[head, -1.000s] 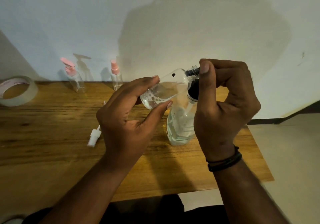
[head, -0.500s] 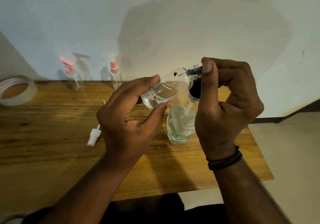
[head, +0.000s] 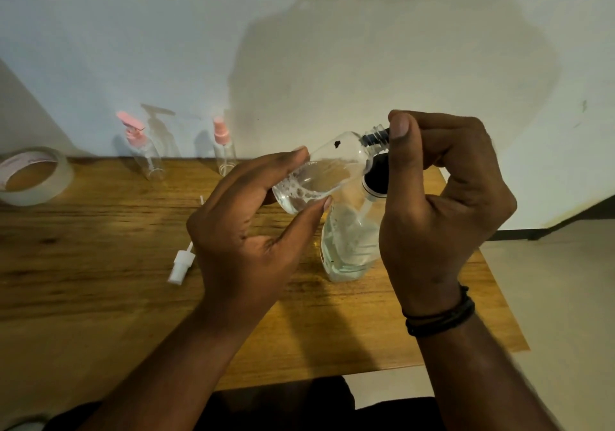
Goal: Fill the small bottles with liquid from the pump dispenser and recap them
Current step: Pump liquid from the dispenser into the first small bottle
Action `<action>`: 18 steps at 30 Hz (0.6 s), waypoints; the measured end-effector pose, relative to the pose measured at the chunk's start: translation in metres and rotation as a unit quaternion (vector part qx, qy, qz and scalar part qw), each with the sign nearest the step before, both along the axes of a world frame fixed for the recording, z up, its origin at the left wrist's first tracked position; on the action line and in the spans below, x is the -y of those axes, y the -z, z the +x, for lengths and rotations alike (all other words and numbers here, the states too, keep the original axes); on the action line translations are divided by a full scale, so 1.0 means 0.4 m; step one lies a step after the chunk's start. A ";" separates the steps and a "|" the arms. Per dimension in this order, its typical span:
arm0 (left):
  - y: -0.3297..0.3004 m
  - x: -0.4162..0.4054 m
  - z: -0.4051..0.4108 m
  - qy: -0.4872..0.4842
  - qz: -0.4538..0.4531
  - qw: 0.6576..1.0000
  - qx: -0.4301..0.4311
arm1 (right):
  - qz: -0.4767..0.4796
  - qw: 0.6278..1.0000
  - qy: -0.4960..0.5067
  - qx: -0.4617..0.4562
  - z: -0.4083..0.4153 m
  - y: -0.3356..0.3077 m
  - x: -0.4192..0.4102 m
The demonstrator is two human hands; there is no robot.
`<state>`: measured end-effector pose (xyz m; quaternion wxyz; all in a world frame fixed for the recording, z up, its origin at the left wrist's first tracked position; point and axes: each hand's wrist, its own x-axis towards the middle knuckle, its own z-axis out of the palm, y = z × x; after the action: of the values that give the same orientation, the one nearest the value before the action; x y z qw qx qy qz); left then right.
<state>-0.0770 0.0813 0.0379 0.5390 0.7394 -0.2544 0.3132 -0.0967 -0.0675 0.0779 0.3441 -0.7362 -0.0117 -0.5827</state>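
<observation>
My left hand (head: 246, 241) grips a small clear bottle (head: 327, 171), tilted almost flat with its open neck pointing right and liquid pooled in its lower half. The black nozzle of the pump dispenser (head: 351, 247), a clear bottle with liquid that stands on the table, pokes into that neck. My right hand (head: 442, 211) curls round the dispenser's black pump head, thumb tip beside the small bottle's neck. A loose white spray cap (head: 181, 264) lies on the table left of my left hand.
Two small clear bottles with pink tops, a pump one (head: 143, 152) and a spray one (head: 223, 149), stand at the wall. A roll of tape (head: 31, 176) lies at the far left. The wooden table (head: 83, 281) ends at its right edge near my right wrist.
Both hands, with the small bottle, have risen very slightly; the grip on bottle and pump head is the same.
</observation>
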 end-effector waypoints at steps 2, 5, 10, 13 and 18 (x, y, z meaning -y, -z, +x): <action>-0.002 0.000 0.001 -0.005 0.000 1.000 0.005 | 0.000 1.000 -0.005 0.000 -0.002 -0.002 -0.002; -0.003 0.000 0.000 -0.007 -0.001 1.000 0.008 | 0.000 1.000 -0.004 0.001 -0.003 -0.001 -0.006; 0.004 0.001 0.002 -0.005 -0.008 1.000 -0.004 | 0.024 1.000 -0.014 0.006 0.006 0.020 -0.014; 0.003 0.000 0.001 -0.003 -0.005 1.000 -0.002 | 0.022 1.000 -0.015 0.005 0.005 0.021 -0.011; -0.002 0.003 -0.002 -0.007 0.003 1.000 0.004 | 0.000 1.000 -0.002 0.003 0.002 0.005 -0.002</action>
<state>-0.0777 0.0800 0.0388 0.5338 0.7413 -0.2526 0.3189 -0.0960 -0.0668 0.0758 0.3452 -0.7344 -0.0137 -0.5842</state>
